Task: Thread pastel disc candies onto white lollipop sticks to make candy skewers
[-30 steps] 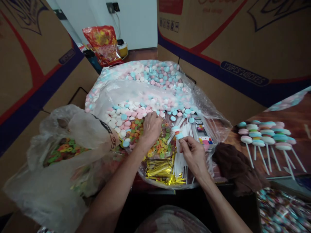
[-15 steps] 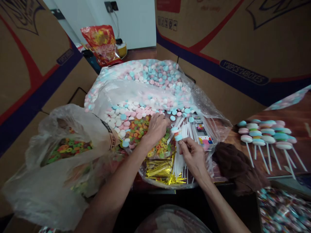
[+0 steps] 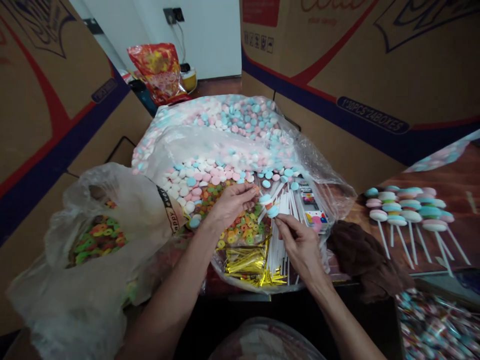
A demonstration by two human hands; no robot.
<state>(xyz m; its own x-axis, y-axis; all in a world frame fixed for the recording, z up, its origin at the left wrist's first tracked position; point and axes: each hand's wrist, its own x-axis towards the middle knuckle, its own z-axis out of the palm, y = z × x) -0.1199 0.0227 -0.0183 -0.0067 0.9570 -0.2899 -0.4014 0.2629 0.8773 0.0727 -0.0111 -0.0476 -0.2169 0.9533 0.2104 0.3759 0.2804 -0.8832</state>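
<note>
My right hand [image 3: 300,242] pinches the stick of a candy skewer [image 3: 269,206], whose blue and white discs are stacked with an orange layer between them. To its left, my left hand [image 3: 234,200] is closed at the fingertips on a small orange gummy ring [image 3: 256,189], close to the skewer's upper end. Under that hand lie many gummy rings [image 3: 243,227] in green, yellow and orange. Pink, white and blue candy discs [image 3: 202,177] spread behind them. White sticks [image 3: 279,245] lie below my right hand, beside gold twist ties [image 3: 245,260].
Finished-looking skewers [image 3: 410,207] lie in a group at the right, near a brown cloth [image 3: 367,255]. A plastic bag of gummy rings [image 3: 146,255] stands at left. Large cardboard boxes [image 3: 360,65] rise behind. Wrapped candies [image 3: 438,320] fill the lower right corner.
My left hand has lifted a little from among the candies, an orange gummy ring now showing at its fingertips. My right hand keeps the skewer in nearly the same place.
</note>
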